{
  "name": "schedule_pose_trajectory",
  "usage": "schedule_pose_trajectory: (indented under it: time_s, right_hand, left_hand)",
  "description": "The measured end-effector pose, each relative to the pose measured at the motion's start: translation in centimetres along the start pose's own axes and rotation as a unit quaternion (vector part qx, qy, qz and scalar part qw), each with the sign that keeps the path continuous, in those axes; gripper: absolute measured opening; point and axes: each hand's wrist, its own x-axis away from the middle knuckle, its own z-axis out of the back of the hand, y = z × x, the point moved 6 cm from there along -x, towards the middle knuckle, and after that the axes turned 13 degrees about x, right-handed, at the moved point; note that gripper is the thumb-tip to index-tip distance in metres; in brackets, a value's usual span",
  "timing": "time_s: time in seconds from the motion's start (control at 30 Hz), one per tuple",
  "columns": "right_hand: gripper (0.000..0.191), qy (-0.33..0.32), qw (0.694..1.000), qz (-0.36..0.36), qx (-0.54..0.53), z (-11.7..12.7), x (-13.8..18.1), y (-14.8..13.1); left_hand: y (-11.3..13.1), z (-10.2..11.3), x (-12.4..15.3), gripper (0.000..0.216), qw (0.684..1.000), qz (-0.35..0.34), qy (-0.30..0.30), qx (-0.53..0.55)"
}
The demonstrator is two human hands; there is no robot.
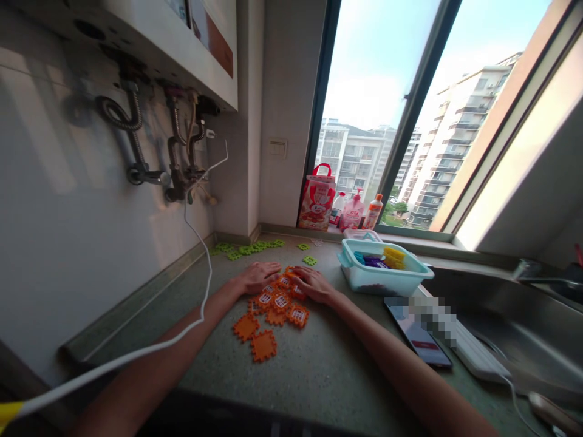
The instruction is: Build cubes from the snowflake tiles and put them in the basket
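Note:
My left hand (258, 277) and my right hand (314, 284) rest on the speckled countertop (319, 370), either side of a heap of orange interlocking square tiles (277, 300). Both hands lie palm down with the fingers together, touching the far end of the heap. More orange tiles (263, 345) lie loose nearer to me. Green tiles (248, 248) are strewn along the back of the counter.
A teal plastic tub (382, 276) with yellow, blue and purple pieces stands right of my hands. A phone (419, 335) and a white power strip (478, 355) lie by a sink (510, 328). Bottles (359, 211) and a red bag (317, 199) stand on the sill. A white cable (200, 243) hangs at left.

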Motion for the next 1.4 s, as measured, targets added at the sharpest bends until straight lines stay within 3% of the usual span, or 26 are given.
schedule_pose_trajectory:
  time_s: [0.2,0.3,0.5,0.63,0.73,1.2,1.4]
  right_hand:
    - [0.067,0.019,0.997,0.009,-0.069,0.1,4.1,1.2]
    - [0.060,0.047,0.997,0.012,-0.065,0.6,6.1,0.8]
    - [0.046,0.069,0.994,0.069,-0.041,2.5,7.4,-0.4]
    - [0.039,0.087,0.990,0.107,-0.029,3.6,8.0,-0.4]
    - [0.039,0.093,0.987,0.124,-0.035,3.9,8.2,-0.2]
    - [0.032,0.073,0.991,0.100,-0.049,4.4,8.5,-0.4]
    - [0.027,0.160,0.980,0.008,-0.119,3.9,8.0,2.1]
  left_hand:
    - [-2.9,2.5,1.7,0.060,0.990,0.096,0.099,-0.042]
    - [-2.7,3.5,2.1,0.062,0.987,0.074,0.130,-0.058]
    - [2.7,2.5,1.5,0.050,0.996,-0.073,0.038,0.036]
    - [5.2,1.0,1.1,0.049,0.994,-0.089,-0.017,0.060]
    - [5.7,0.7,1.0,0.049,0.995,-0.087,-0.020,0.050]
    - [2.7,2.4,1.2,0.040,0.996,-0.038,0.077,0.016]
    - [0.1,1.8,1.3,0.046,0.998,-0.042,0.011,0.054]
